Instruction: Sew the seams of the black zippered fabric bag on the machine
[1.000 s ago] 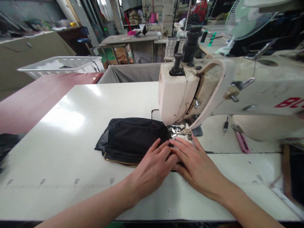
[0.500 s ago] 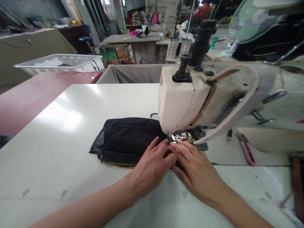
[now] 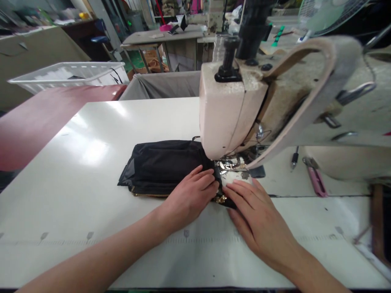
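On the far left I see a white basket [image 3: 91, 80], sitting behind a reddish table [image 3: 55, 112] that adjoins the white table [image 3: 171, 122]. On the white table lies the black pouch [image 3: 171, 167], stretched sideways, its right end reaching up to the machine [image 3: 222, 114]. A gold zip [image 3: 149, 195] runs along the near edge, and a dark flap [image 3: 126, 175] juts out at the left end.

I have the left hand [image 3: 191, 195] on the right part of the pouch, palm down, fingers bent and close together; whether they pinch the cloth I cannot tell. Just right of its fingertips, a gold zip pull [image 3: 220, 199] shows near the pouch's lower right corner. Above that, I see the metal presser foot [image 3: 227, 166] beside the pouch's right edge.

The right hand [image 3: 256, 219] I see mostly flat, fingers extended and thumb apart, the dark corner reaching into the space between; I make out no grip on anything. Farther right, a pen [image 3: 295, 158] and pink snips [image 3: 316, 179] lie on the machine bed [image 3: 281, 179], well apart from the pouch. Behind, a pale green fan [image 3: 330, 12] stands partly in view.
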Demonstrator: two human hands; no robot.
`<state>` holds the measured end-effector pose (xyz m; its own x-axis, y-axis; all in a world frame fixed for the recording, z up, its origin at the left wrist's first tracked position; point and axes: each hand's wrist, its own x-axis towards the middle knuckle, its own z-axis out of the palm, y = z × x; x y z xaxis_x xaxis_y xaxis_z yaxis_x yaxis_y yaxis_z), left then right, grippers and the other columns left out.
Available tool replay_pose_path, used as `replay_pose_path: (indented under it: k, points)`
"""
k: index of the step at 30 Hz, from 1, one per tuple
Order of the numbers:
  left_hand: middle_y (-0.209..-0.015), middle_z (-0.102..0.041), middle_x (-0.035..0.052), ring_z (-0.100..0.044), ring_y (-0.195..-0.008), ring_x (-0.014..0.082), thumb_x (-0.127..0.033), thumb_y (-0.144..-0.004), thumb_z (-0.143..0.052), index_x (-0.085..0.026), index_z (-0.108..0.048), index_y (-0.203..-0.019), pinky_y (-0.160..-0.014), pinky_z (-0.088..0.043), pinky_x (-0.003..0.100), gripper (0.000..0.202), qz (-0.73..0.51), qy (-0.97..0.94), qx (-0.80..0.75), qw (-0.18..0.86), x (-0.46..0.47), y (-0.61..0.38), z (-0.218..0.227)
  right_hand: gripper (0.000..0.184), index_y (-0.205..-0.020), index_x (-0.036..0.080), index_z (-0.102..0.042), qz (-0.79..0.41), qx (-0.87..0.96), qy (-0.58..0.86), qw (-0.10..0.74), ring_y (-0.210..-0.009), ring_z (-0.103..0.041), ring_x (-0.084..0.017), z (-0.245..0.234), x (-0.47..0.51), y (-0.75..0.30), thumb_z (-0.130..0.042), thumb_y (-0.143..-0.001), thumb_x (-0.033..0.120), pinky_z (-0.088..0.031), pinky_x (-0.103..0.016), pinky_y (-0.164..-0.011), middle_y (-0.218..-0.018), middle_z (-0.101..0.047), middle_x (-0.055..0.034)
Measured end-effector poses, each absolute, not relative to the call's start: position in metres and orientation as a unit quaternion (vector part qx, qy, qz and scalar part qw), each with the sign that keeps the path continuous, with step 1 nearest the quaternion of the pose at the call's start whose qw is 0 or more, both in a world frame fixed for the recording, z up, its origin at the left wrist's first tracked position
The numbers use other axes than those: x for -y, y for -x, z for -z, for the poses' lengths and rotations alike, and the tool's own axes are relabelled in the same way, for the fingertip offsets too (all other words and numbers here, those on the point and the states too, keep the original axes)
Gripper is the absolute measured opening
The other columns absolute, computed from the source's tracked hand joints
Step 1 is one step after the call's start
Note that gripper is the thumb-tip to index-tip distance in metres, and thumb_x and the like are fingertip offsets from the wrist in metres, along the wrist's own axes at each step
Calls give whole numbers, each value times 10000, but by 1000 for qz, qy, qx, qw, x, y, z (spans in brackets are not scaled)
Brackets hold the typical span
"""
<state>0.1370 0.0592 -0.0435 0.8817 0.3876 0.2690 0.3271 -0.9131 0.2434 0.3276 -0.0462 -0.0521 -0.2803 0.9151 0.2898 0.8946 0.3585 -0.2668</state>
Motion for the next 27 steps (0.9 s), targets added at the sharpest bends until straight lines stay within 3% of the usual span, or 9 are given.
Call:
replay_pose_path:
  k: [9, 18, 22, 27]
  points:
    - [-1112, -647, 121, -556, -1208, 248, -172, -978, -391, -81, -585, -1181, -1097, -433, 477, 295, -185, -967, -154, 80, -62, -131, 47, 351, -1280, 131, -525, -81, 817, 544, 174, -1241, -467, -221, 45, 42, -329, -448, -968, 271, -254, -505, -1178, -1303, -572, -80]
    - [-1160, -645, 127, -562, -1208, 225, -143, -961, -425, -91, -556, -1195, -1101, -444, 448, 273, -214, -962, -144, 92, -64, -129, 45, 394, -1334, 111, -485, -34, 840, 514, 171, -1263, -450, -234, 51, 30, -337, -444, -980, 278, -281, -527, -1160, -1340, -564, -82]
    - [-1153, -656, 122, -578, -1187, 201, -158, -962, -450, -102, -564, -1121, -1114, -435, 425, 204, -219, -955, -152, 128, -64, -128, 44, 357, -1277, 91, -533, -31, 853, 492, 169, -1248, -472, -232, 46, 24, -338, -449, -964, 243, -276, -527, -1169, -1323, -576, -82]
    - [-1133, -662, 126, -586, -1176, 216, -163, -971, -444, -88, -587, -1070, -1105, -443, 433, 190, -214, -961, -143, 101, -66, -130, 46, 327, -1224, 106, -572, -42, 866, 475, 154, -1182, -535, -235, 43, 15, -341, -450, -950, 236, -281, -564, -1160, -1262, -611, -79]
